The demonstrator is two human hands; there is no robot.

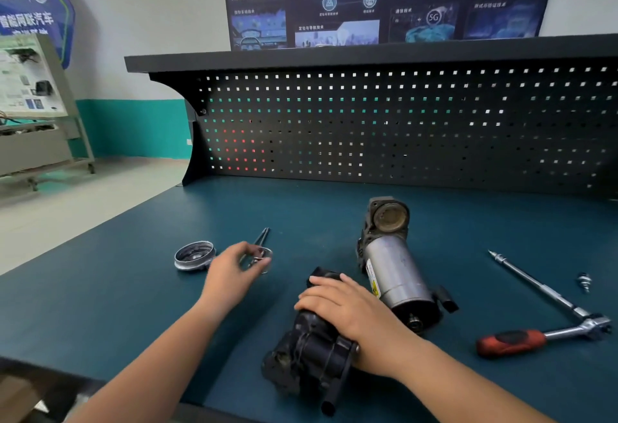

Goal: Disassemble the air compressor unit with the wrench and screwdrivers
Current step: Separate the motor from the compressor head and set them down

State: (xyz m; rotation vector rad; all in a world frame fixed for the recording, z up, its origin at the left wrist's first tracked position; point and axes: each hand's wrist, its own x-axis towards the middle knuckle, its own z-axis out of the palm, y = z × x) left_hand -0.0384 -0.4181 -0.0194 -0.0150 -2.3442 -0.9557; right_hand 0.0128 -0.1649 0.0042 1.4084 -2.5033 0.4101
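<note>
Teardown looks well underway, judging by how the parts lie. Black cast compressor housing [311, 355] sits near the front edge of the dark teal counter [133, 289]. The right hand [344, 309] lies on top of it, fingers fairly straight and pressing down, I'd guess to stop it rolling. Just right of it, touching or nearly so, is the silver cylindrical motor [394, 272], its rusty round head pointing far.

Left hand [230, 275] is out to the left, fingers curled narrow at a small silver ring [264, 257] that lies against a pair of thin metal rods [262, 238]. It's too blurry to tell whether it's pinching the ring or only touching it. Round silver cap [194, 255] sits just left of that, so this looks like the pile for removed bits.

Red-and-black-handled ratchet wrench [541, 335] with its long chrome extension bar [535, 285] lies off to the right, a small loose bolt [584, 280] near it, handy for the right hand.
</note>
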